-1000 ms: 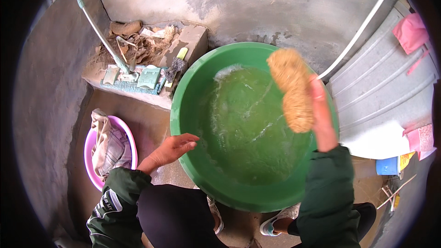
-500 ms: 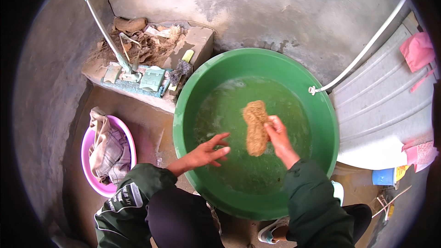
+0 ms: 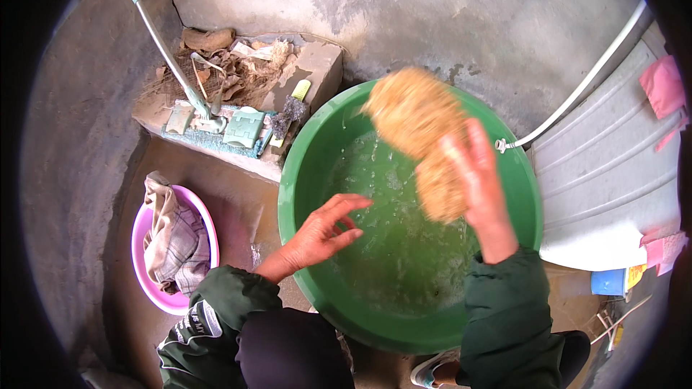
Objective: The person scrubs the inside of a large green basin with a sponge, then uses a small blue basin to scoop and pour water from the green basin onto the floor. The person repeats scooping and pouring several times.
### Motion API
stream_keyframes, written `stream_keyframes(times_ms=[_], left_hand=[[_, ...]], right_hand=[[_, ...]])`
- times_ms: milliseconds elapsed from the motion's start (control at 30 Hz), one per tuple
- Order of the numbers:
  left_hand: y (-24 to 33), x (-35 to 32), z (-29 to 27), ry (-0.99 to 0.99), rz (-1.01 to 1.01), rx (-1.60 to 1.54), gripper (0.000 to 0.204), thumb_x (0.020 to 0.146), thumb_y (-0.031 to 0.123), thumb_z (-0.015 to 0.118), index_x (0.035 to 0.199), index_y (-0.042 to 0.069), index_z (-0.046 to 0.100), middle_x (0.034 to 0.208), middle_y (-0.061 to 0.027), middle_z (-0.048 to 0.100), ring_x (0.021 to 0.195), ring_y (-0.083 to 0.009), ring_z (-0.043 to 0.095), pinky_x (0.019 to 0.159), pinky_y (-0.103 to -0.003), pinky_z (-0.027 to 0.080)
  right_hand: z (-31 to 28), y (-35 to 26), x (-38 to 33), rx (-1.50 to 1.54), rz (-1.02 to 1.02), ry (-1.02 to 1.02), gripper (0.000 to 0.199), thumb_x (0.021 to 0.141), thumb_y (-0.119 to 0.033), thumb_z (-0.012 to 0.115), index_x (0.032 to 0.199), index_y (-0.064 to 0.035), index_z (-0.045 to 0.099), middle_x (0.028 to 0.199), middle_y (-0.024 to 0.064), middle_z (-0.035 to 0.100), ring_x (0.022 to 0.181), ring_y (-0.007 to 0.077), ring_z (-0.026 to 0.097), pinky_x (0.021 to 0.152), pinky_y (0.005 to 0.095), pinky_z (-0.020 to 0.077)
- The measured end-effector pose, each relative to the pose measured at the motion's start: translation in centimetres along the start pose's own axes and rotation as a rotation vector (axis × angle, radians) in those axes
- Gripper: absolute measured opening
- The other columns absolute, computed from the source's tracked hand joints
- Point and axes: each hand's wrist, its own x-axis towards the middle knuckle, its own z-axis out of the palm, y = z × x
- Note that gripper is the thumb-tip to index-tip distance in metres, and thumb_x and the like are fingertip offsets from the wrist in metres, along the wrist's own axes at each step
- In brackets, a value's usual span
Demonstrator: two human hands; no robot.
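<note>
In my right hand (image 3: 484, 191) is a tan, fuzzy, sole-shaped pad (image 3: 418, 115), gripped by its right edge and smeared by motion. It is raised over a big round green tub (image 3: 288, 209), reaching toward the far rim. Shallow cloudy water (image 3: 389, 266) with splashes and bubbles lies in the tub. My left hand (image 3: 321, 234) hovers over the tub's left side, fingers curved and apart from the thumb, holding nothing.
At left, a pink basin (image 3: 137, 245) holds a plaid cloth (image 3: 180, 241). A flat mop (image 3: 213, 124) and a brush (image 3: 294, 104) rest on a concrete ledge (image 3: 321, 68). A white hose (image 3: 577, 112) hangs at right, near a pale ribbed panel (image 3: 598, 173) and a blue container (image 3: 609, 282).
My right hand has lifted the pad upward and away, and it now looks bigger and blurred. Water is splashing in the tub. The left hand has barely shifted, its fingers more curved.
</note>
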Motion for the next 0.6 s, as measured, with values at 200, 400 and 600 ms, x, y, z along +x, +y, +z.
stream_keyframes(times_ms=[200,400,600], left_hand=[[-4.5,-1.2,-2.3,0.128,0.023,0.716,0.048,0.078,0.011,0.068,0.123,0.011,0.053,0.134,-0.0123,0.043,0.125,-0.0338,0.042,0.102,-0.047,0.036],[-8.5,-1.5,-3.0,0.259,-0.130,1.052,0.061,0.077,0.025,0.070,0.133,0.011,0.047,0.148,-0.0138,0.027,0.141,-0.0338,0.018,0.112,-0.053,0.016],[-10.0,-1.0,-2.1,0.292,-0.259,1.060,0.069,0.080,0.032,0.066,0.139,0.010,0.039,0.153,-0.0144,0.019,0.142,-0.0320,0.015,0.112,-0.052,0.015]], right_hand=[[-8.7,10.8,-0.7,-0.271,0.112,0.314,0.039,0.093,-0.025,0.057,0.124,-0.0033,0.047,0.114,0.0099,0.060,0.102,0.0224,0.059,0.087,0.0341,0.0483],[-13.6,20.5,-5.9,-0.719,0.528,0.341,0.031,0.087,-0.024,0.062,0.109,-0.0026,0.059,0.101,0.0122,0.066,0.098,0.0190,0.060,0.087,0.0338,0.0461],[-7.9,3.0,2.0,-0.163,-0.026,0.115,0.048,0.093,-0.026,0.058,0.132,-0.0013,0.044,0.124,0.0073,0.055,0.113,0.0140,0.053,0.095,0.0288,0.0426]])
